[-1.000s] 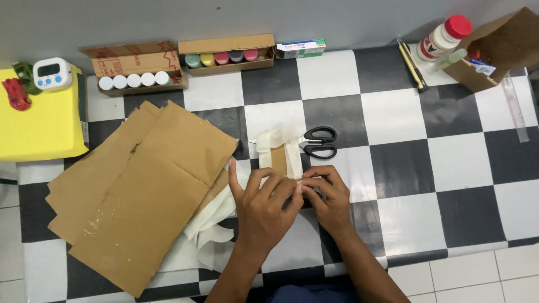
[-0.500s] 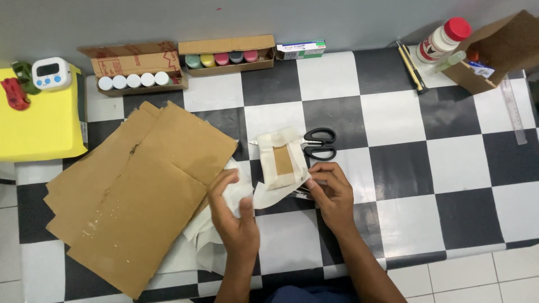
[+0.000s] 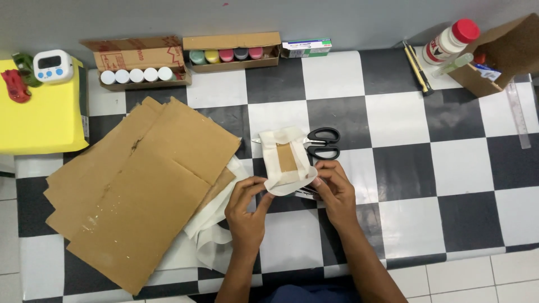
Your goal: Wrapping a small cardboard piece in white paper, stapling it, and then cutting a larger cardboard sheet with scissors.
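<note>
1. We see the left hand (image 3: 247,210) pinching the lower left edge of a small cloth-wrapped piece (image 3: 287,160), thumb and fingers closed on the white fabric.
2. We see the right hand (image 3: 334,191) gripping the lower right corner of the same piece, fingers curled around its edge.
3. The piece is held between both hands just above the checkered floor (image 3: 404,168), near the middle of the view; a brown cardboard rectangle shows on its upper face, with white cloth folded around it.
4. Black-handled scissors (image 3: 323,143) lie just beside the piece, at its right, partly tucked under it.
5. Large sheets of cardboard (image 3: 140,185) lie stacked to the left, with loose white cloth (image 3: 210,235) spilling out from beneath them near the left wrist.
6. Along the wall we note two open boxes of paint pots (image 3: 185,59), and a glue bottle (image 3: 449,39) with a red cap further right.
7. A yellow stool (image 3: 39,118) at far left carries a small white timer (image 3: 53,66).
</note>
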